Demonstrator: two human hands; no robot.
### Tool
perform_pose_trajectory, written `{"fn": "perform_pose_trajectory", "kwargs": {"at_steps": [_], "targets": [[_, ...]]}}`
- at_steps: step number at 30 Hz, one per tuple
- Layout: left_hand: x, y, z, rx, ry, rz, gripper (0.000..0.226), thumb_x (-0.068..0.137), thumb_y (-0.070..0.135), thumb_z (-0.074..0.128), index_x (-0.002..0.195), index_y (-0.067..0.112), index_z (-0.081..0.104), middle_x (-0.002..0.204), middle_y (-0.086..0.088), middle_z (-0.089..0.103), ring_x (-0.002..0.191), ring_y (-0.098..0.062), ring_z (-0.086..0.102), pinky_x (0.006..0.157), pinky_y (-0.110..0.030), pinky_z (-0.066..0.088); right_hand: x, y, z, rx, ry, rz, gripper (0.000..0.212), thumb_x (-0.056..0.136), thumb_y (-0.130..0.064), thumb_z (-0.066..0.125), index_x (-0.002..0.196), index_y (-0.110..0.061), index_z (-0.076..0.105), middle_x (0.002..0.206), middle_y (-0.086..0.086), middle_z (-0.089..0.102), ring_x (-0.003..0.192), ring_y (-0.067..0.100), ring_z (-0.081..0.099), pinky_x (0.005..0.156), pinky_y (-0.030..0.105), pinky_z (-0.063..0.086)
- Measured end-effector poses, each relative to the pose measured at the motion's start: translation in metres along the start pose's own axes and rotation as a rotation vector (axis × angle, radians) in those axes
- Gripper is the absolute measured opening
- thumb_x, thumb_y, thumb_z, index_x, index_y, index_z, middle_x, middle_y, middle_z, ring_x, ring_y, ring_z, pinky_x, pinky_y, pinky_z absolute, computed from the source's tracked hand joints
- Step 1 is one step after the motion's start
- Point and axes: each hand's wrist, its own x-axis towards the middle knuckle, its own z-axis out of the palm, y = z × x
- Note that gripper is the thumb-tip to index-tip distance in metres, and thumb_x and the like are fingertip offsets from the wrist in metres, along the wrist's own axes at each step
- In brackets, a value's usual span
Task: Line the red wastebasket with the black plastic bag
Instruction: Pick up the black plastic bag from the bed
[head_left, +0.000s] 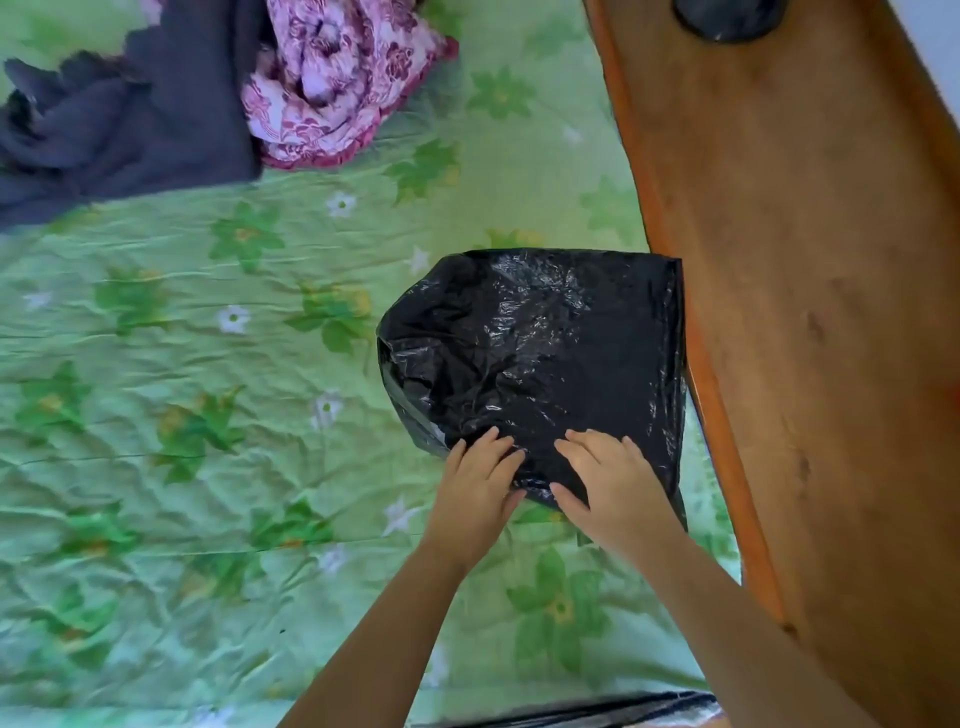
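The black plastic bag (535, 353) lies spread and crinkled on a green flowered bedsheet, its right edge against a wooden board. My left hand (480, 480) rests on the bag's near edge with fingers on the plastic. Just to its right, my right hand (605, 480) pinches the same near edge, thumb under the plastic. The red wastebasket is not in view.
The green bedsheet (208, 415) covers most of the view. A wooden bed board (805, 260) runs along the right. A dark grey cloth (130, 119) and a pink flowered cloth (332, 83) lie at the far left. A dark round object (727, 18) sits on the board's far end.
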Motion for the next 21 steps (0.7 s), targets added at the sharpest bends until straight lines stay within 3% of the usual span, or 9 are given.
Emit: {"fn": "perform_pose_trajectory", "kwargs": {"at_steps": [6, 10, 14, 18, 21], "targets": [[0.005, -0.004, 0.018, 0.053, -0.023, 0.085, 0.047, 0.059, 0.019, 0.083, 0.102, 0.011, 0.065, 0.107, -0.006, 0.069, 0.108, -0.025, 0.061, 0.087, -0.05, 0.048, -0.003, 0.007, 0.017, -0.002, -0.005, 0.015, 0.044, 0.073, -0.02, 0.074, 0.111, -0.004, 0.062, 0.115, 0.014, 0.064, 0.11, 0.032, 0.057, 0.094, 0.057, 0.039], [0.012, -0.008, 0.025, 0.001, 0.009, 0.101, 0.032, 0.057, 0.007, 0.083, 0.086, 0.007, 0.069, 0.097, -0.01, 0.071, 0.097, -0.026, 0.066, 0.081, -0.043, 0.053, -0.003, 0.01, 0.024, 0.017, -0.038, 0.04, 0.045, 0.083, -0.029, 0.063, 0.123, -0.009, 0.054, 0.128, 0.009, 0.056, 0.123, 0.025, 0.046, 0.105, 0.05, 0.028], [0.018, -0.005, 0.023, -0.075, 0.021, 0.06, 0.017, 0.058, -0.001, 0.077, 0.07, 0.007, 0.067, 0.088, -0.011, 0.071, 0.087, -0.027, 0.068, 0.075, -0.035, 0.053, -0.006, 0.01, 0.023, 0.039, -0.051, 0.056, 0.048, 0.083, -0.032, 0.061, 0.126, -0.011, 0.051, 0.13, 0.007, 0.053, 0.125, 0.022, 0.043, 0.107, 0.047, 0.026], [0.021, 0.008, 0.008, -0.216, 0.048, 0.009, 0.005, 0.071, 0.001, 0.069, 0.073, 0.005, 0.068, 0.086, -0.01, 0.071, 0.086, -0.025, 0.067, 0.079, -0.03, 0.043, -0.008, 0.008, 0.013, 0.06, -0.013, 0.081, 0.049, 0.08, -0.029, 0.066, 0.123, -0.01, 0.053, 0.127, 0.008, 0.055, 0.123, 0.023, 0.045, 0.106, 0.048, 0.028], [0.021, 0.023, -0.014, -0.361, 0.026, -0.055, 0.006, 0.08, 0.002, 0.062, 0.083, 0.005, 0.066, 0.088, -0.007, 0.069, 0.083, -0.022, 0.064, 0.075, -0.032, 0.049, -0.007, 0.002, -0.001, 0.084, 0.011, 0.075, 0.05, 0.079, -0.028, 0.067, 0.123, -0.01, 0.053, 0.127, 0.008, 0.055, 0.124, 0.023, 0.044, 0.106, 0.046, 0.028]]}}
